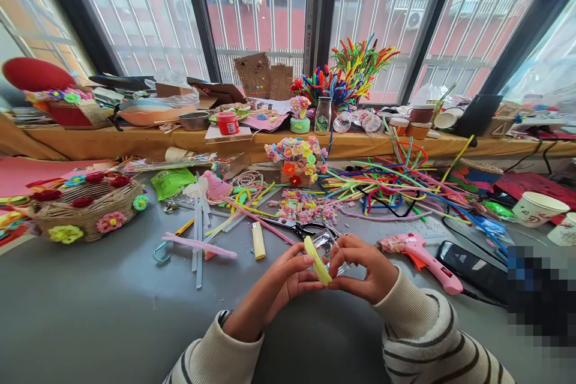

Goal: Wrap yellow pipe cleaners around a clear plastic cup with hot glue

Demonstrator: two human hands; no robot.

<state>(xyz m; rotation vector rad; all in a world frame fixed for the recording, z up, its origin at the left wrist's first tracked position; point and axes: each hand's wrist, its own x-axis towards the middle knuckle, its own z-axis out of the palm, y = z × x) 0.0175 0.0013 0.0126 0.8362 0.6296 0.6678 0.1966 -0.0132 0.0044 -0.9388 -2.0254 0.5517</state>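
A small clear plastic container [324, 241] is held between my two hands above the grey table. Fuzzy yellow pipe cleaner [317, 261] lies in a flat band along the side that faces me. My left hand [288, 279] supports it from the left, its thumb on the yellow band and its fingers beneath. With bent fingertips my right hand [364, 267] pinches the container and the band's lower end. Just behind the hands are black-handled scissors [299, 228]. To the right lies a pink glue gun [423, 255], and a pale yellow lighter [258, 241] is to the left.
Clear glue sticks [198, 246] and a lilac pipe cleaner strip [200, 245] lie on the left, near a flower-trimmed woven basket [90, 210]. Loose pipe cleaners [387, 186] heap up at the back right. A black phone-like device [470, 270] and paper cups [537, 209] are farther right.
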